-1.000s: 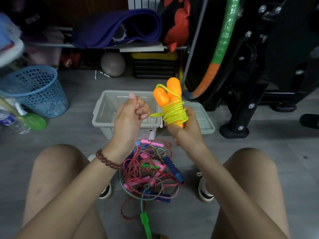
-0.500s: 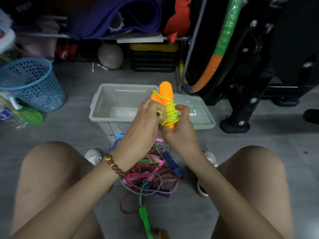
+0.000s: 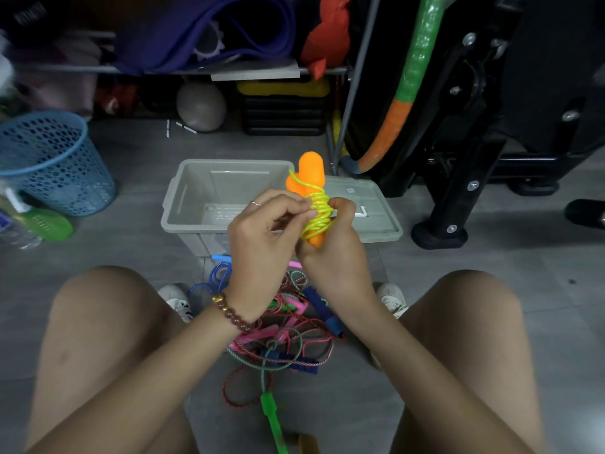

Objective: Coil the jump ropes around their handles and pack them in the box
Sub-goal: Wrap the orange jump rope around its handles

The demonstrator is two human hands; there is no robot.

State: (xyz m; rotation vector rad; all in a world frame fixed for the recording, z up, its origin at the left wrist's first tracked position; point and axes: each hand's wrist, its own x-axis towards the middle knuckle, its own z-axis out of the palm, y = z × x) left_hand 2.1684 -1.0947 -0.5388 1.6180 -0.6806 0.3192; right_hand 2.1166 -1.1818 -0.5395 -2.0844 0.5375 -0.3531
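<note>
My right hand grips the two orange handles of a jump rope, upright, with the yellow-green cord coiled round them. My left hand pinches the cord at the coil's left side. Both hands hover above the near edge of an open grey plastic box, whose inside looks bare. Its lid lies beside it on the right. On the floor between my knees lies a tangled pile of jump ropes with pink, blue and green handles.
A blue mesh basket and a green bottle stand at the left. A black exercise machine frame stands at the right, shelves with a ball and mats behind. My knees flank the pile.
My left hand, which was pulling the cord out to the left, has come in to the coil and now pinches it. The bundle has lowered toward the box.
</note>
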